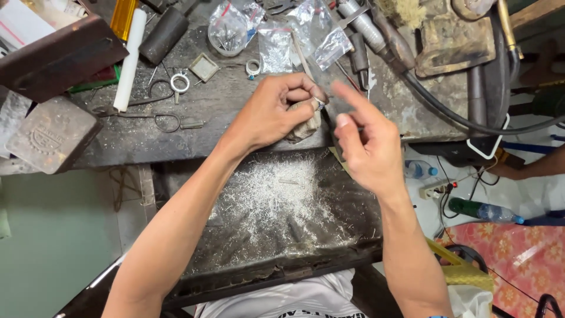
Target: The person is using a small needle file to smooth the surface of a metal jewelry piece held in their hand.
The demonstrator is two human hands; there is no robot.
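I've got my left hand pinching a small ring against the wooden peg at the tabletop edge, right hand loose with fingers spread, metal filings already thick in the tray below, shaping looks well underway

I'm looking down at a jeweller's workshop, a small and crowded one. The bench is dark, scarred and grimy, and below its edge a tray is dusted with pale metal filings. Loose rings, a square metal frame and bent wire lie among small plastic bags of parts. Heavy steel blocks sit on one side, and a flexible tool shaft with a thick black hose runs along the other. Bottles and a power strip lie on the floor.
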